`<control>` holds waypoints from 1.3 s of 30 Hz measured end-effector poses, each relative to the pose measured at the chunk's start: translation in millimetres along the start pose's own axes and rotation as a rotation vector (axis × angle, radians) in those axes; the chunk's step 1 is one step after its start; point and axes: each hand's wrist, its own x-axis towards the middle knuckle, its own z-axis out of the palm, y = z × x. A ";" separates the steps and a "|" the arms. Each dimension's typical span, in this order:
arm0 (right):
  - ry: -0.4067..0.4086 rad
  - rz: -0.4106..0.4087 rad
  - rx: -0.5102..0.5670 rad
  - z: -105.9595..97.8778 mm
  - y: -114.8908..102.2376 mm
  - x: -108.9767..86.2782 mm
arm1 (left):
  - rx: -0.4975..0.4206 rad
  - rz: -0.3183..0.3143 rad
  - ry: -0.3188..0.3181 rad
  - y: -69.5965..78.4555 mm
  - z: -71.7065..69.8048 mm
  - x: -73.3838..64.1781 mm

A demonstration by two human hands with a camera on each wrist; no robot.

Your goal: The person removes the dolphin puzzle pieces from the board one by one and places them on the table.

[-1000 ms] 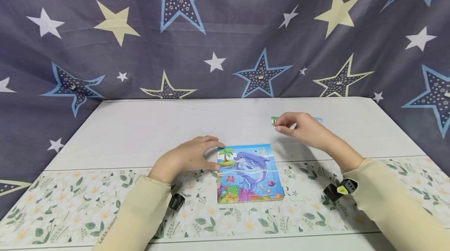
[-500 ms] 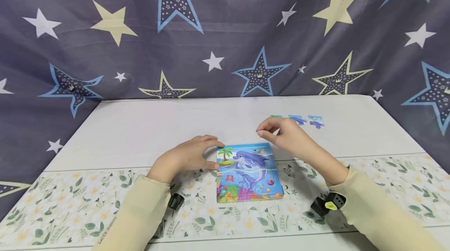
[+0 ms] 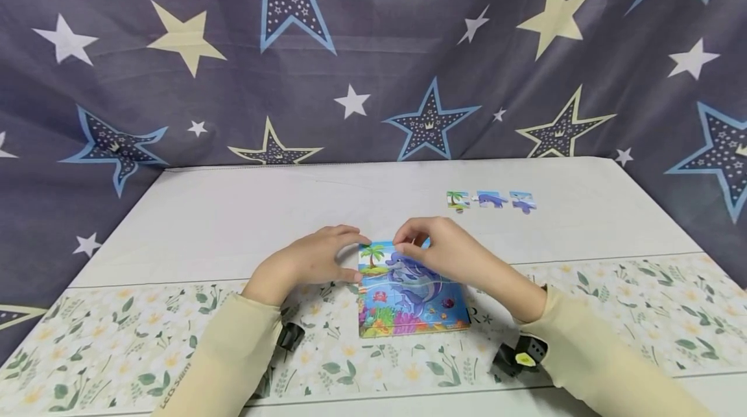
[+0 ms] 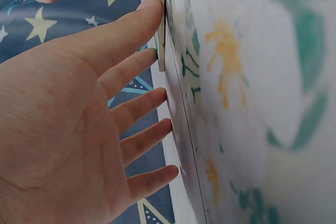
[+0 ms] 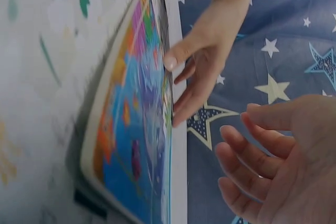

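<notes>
A square dolphin jigsaw puzzle [image 3: 403,313] lies flat on the table, its tray edge showing in the right wrist view. My left hand [image 3: 312,258] rests at its left side, the thumb touching the left edge and the index finger at the top left corner. In the left wrist view that hand's fingers [image 4: 139,111] are spread and nearly straight. Over the puzzle's upper part hovers my right hand [image 3: 449,251], with loosely bent fingers, thumb and index finger close together. Nothing shows between them in the right wrist view. Part of the picture's top right is covered by this hand.
Three loose puzzle pieces lie in a row at the back right: a palm tree piece [image 3: 458,199], a dolphin piece [image 3: 491,200] and a blue-and-purple piece [image 3: 522,201]. A flowered cloth strip [image 3: 175,339] crosses the white table. Behind stands a starry curtain [image 3: 373,34].
My right hand has moved from the loose pieces at the back right, leftward and nearer, to above the puzzle. The row of pieces has come into full view. My left hand stays put.
</notes>
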 end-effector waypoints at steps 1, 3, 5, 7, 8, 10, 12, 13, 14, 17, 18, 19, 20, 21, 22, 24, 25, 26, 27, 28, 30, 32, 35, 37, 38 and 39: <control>-0.015 -0.005 -0.002 1.8 -1.2 0.2 | -0.002 -0.001 -0.002 0.0 0.1 -0.2; -0.042 -0.030 -0.001 5.0 -2.5 0.7 | -0.003 0.002 -0.002 0.3 0.5 -0.4; -0.065 -0.046 0.005 7.4 -3.2 1.4 | -0.003 -0.001 -0.003 0.2 1.1 -0.2; -0.084 -0.061 0.010 9.3 -3.1 2.0 | 0.000 -0.002 -0.003 0.0 1.4 0.0; -0.091 -0.061 0.010 10.3 -2.9 2.3 | 0.003 -0.001 -0.003 0.0 1.4 0.2; -0.103 -0.053 0.002 12.0 -3.0 2.8 | 0.009 -0.005 -0.004 -0.2 1.2 0.6; -0.113 -0.055 -0.014 13.0 -2.6 3.0 | 0.013 -0.004 -0.005 -0.1 0.9 1.2; -0.117 -0.044 -0.018 13.7 -2.7 3.2 | 0.014 -0.005 -0.007 0.1 0.6 1.5; -0.122 -0.035 -0.021 14.3 -2.3 3.4 | 0.016 -0.004 -0.007 0.2 0.5 2.0; -0.136 -0.013 -0.029 16.4 -1.6 3.6 | 0.016 0.000 -0.007 0.7 0.2 2.7; -0.142 -0.001 -0.029 17.3 -1.6 3.7 | 0.016 0.001 -0.006 0.8 -0.1 2.6; -0.145 0.007 -0.029 18.3 -1.6 4.0 | 0.016 0.001 -0.006 0.9 -0.4 2.4; -0.149 0.002 -0.034 19.1 -1.2 4.1 | 0.018 0.002 -0.005 1.0 -0.5 2.4; -0.152 0.002 -0.038 20.1 -1.3 4.2 | 0.018 0.002 -0.003 1.0 -0.8 2.1; -0.156 0.004 -0.043 20.9 -1.7 4.1 | 0.019 0.000 -0.003 1.0 -1.1 1.8; -0.161 0.001 -0.061 22.5 -2.7 3.8 | 0.020 -0.002 -0.002 0.9 -1.3 1.5; -0.162 -0.001 -0.071 23.3 -3.1 3.8 | 0.021 -0.003 -0.002 0.8 -1.3 1.4; -0.163 -0.003 -0.081 24.0 -3.3 3.7 | 0.022 -0.003 -0.001 0.8 -1.4 1.3; -0.164 0.006 -0.092 24.8 -3.9 3.7 | 0.021 -0.003 -0.001 0.7 -1.4 1.1; -0.164 0.008 -0.105 25.4 -3.9 3.7 | 0.022 -0.004 -0.001 0.7 -1.4 1.0; -0.165 0.021 -0.127 26.5 -3.9 4.0 | 0.023 -0.002 -0.001 0.5 -1.3 0.8; -0.173 0.043 -0.145 27.6 -3.7 4.3 | 0.024 -0.001 -0.001 0.4 -1.2 0.6; -0.195 0.080 -0.157 29.0 -3.7 4.5 | 0.024 0.000 -0.004 0.1 -0.7 0.7; -0.209 0.097 -0.166 29.8 -3.8 4.6 | 0.024 -0.001 -0.005 -0.2 -0.4 0.9; -0.214 0.104 -0.168 30.2 -3.9 4.7 | 0.023 -0.001 -0.005 -0.3 -0.3 0.9; -0.218 0.109 -0.170 30.5 -3.6 4.9 | 0.023 -0.002 -0.005 -0.5 -0.2 0.9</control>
